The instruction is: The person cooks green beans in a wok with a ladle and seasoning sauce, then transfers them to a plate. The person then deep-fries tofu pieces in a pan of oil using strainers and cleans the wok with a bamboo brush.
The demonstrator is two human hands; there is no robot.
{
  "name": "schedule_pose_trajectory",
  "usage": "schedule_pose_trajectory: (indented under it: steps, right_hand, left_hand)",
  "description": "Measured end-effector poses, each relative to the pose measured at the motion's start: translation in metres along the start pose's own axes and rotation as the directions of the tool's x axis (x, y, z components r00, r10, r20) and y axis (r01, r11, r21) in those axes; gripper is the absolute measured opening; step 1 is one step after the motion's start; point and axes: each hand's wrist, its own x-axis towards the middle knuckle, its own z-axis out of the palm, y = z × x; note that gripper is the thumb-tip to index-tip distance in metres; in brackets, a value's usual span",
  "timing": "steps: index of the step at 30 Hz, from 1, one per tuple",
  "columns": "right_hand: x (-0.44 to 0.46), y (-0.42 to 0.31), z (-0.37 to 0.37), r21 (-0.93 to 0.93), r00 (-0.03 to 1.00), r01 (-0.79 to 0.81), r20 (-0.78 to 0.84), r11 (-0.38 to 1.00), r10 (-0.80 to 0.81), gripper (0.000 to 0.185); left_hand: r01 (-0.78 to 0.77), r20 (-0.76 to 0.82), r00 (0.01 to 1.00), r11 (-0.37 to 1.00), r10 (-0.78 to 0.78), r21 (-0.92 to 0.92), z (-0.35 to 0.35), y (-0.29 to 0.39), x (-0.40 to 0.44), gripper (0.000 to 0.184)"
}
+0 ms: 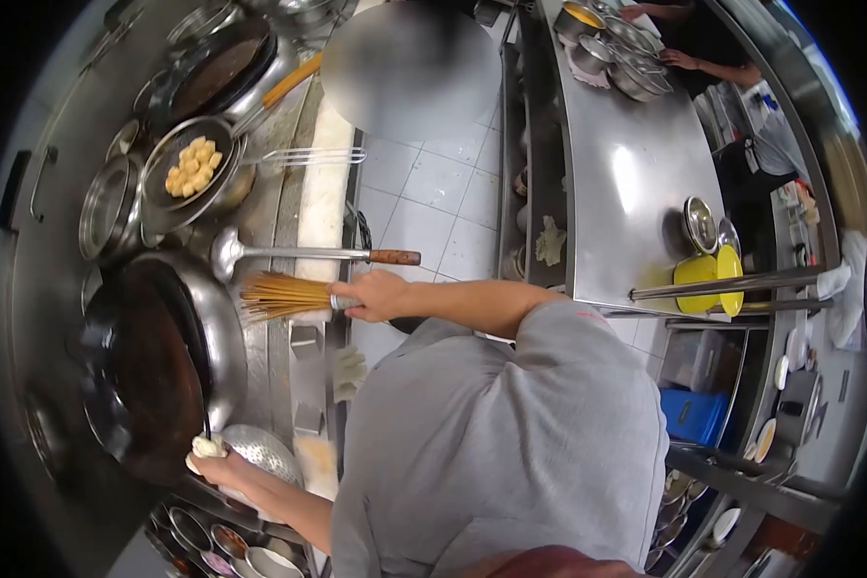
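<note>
My right hand (380,294) is closed around the bound end of a bamboo wok brush (284,295), its bristles pointing at the stove. My left hand (226,469) is closed on a pale cloth (209,447) at the near rim of a large dark wok (144,371). The wok tilts over its burner, its inside brown and shiny. Just past the brush lies a ladle (299,253) with a wooden handle. Next to my left hand sits a perforated metal skimmer or strainer (260,453), partly hidden by my forearm.
A strainer (188,173) with yellowish cubes rests on a pot, near another wok (220,77). Seasoning bowls (272,563) stand by my left arm. Behind me is a steel counter (636,173) with pots (636,72) and yellow containers (708,279). Another person's hand (679,60) is by the pots.
</note>
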Motion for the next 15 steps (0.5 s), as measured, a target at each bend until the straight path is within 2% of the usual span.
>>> schedule_pose_trajectory:
  steps: [1,4,5,8,11,15]
  right_hand:
    - [0.0,-0.005,-0.004,0.031,0.999,-0.032,0.025,0.999,0.031,0.051]
    - [-0.002,-0.006,-0.002,0.104,0.999,-0.054,0.016,0.993,0.052,0.052]
    - [-0.003,-0.004,0.002,0.106,0.999,-0.045,-0.008,0.993,0.046,0.053]
    - [-0.002,-0.001,0.006,0.127,0.998,-0.036,-0.044,0.991,0.042,0.053]
    - [-0.003,-0.003,-0.002,0.156,0.998,-0.048,-0.023,0.987,0.052,0.052]
    - [-0.002,-0.007,-0.013,0.199,0.998,-0.067,-0.004,0.978,0.07,0.051]
  left_hand:
    - [0.048,0.044,0.998,0.998,-0.049,0.028,0.006,0.004,-0.013,0.023]
    - [0.056,0.163,0.985,0.998,-0.058,0.014,0.019,-0.005,-0.018,0.021]
    - [0.069,0.101,0.992,0.998,-0.07,0.013,0.034,0.003,-0.046,0.02]
    - [0.055,0.073,0.996,0.998,-0.052,-0.041,0.048,-0.012,-0.035,0.017]
    - [0.09,0.189,0.979,0.994,-0.078,-0.054,0.052,-0.026,-0.018,0.016]
    - [0.147,0.179,0.974,0.989,-0.139,-0.032,0.065,-0.034,-0.006,0.018]
